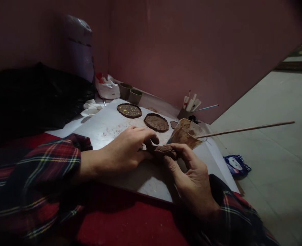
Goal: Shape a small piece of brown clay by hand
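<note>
A lump of brown clay (165, 152) is held above the white board (107, 128), between my two hands. My right hand (193, 176) pinches its right end, thumb below and fingers on top. Curled around the left end is my left hand (126, 148), its fingertips dark with clay and partly hidden. Beyond the hands lie two flat round brown clay discs with raised rims. The nearer disc (156, 122) is plain and rough; the farther disc (129, 110) has yellow specks. A clear tub (187, 131) smeared with brown stands just past my right hand, a long thin stick (248, 129) leaning out of it.
Two small dark cups (135, 97) and a white plastic bag (108, 89) stand at the back, near the pink wall (187, 48). A holder (183, 113) with several tools is at the back right. A blue packet (236, 165) lies on the tiled floor. Black plastic (38, 99) fills the left.
</note>
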### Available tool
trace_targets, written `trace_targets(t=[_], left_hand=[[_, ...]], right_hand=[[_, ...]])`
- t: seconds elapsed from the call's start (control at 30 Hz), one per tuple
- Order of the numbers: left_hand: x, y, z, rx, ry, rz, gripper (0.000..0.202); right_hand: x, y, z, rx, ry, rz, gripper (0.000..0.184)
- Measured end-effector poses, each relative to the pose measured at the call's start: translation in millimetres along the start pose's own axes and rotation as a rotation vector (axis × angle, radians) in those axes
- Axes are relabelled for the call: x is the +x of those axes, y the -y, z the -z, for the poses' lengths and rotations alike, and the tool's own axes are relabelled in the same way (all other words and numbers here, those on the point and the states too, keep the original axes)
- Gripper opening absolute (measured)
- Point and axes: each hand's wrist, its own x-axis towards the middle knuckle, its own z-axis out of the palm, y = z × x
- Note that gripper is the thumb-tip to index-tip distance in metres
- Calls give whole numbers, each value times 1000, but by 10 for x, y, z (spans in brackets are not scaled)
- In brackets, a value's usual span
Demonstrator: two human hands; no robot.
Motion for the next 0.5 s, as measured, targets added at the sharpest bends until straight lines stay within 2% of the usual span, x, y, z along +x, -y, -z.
trace_targets(t=[0.1, 0.27, 0.4, 0.5], left_hand=[[-1, -4, 8, -39, -81, -12, 18], [7, 24, 3, 7, 7, -24, 13], [-3, 44, -8, -1, 0, -33, 12], [-10, 59, -15, -13, -4, -42, 12]], right_hand=[[-7, -3, 5, 17, -11, 2, 12], [6, -19, 9, -14, 73, -24, 11], [14, -23, 5, -29, 76, -17, 13], [3, -20, 4, -14, 79, -23, 21]])
